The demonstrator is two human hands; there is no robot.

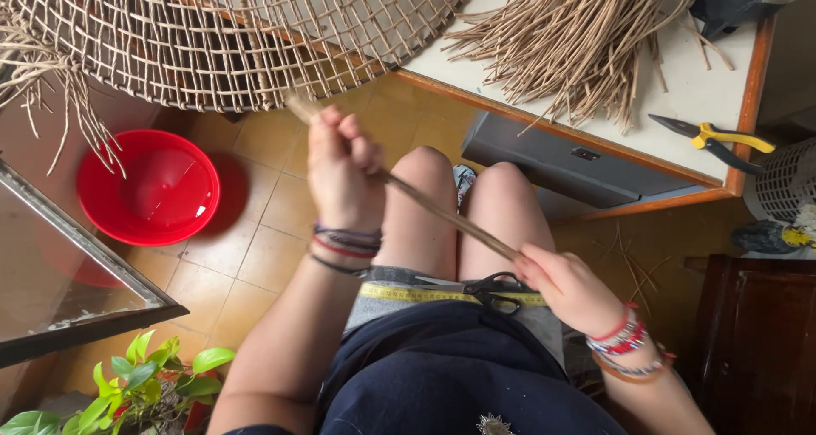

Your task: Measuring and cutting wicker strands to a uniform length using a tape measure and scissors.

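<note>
- Head view: a red plastic basin [149, 186] is sitting on the tiled floor, well left of the action.
- The left hand [342, 173] is clenching tight around the upper end of a rattan strand [425, 201], stretching it over the knees.
- The right hand [565, 289] is pinching the lower end; pulling too hard, I'd say, risks snapping it.
- Scissors [497, 292] are lying on the lap, just beside that hand, and could slide off.

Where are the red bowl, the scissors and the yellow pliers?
red bowl [149, 187], head view, middle of its inside.
scissors [497, 290], head view, black handle loops on the lap.
yellow pliers [714, 138], head view, near the joint.
</note>
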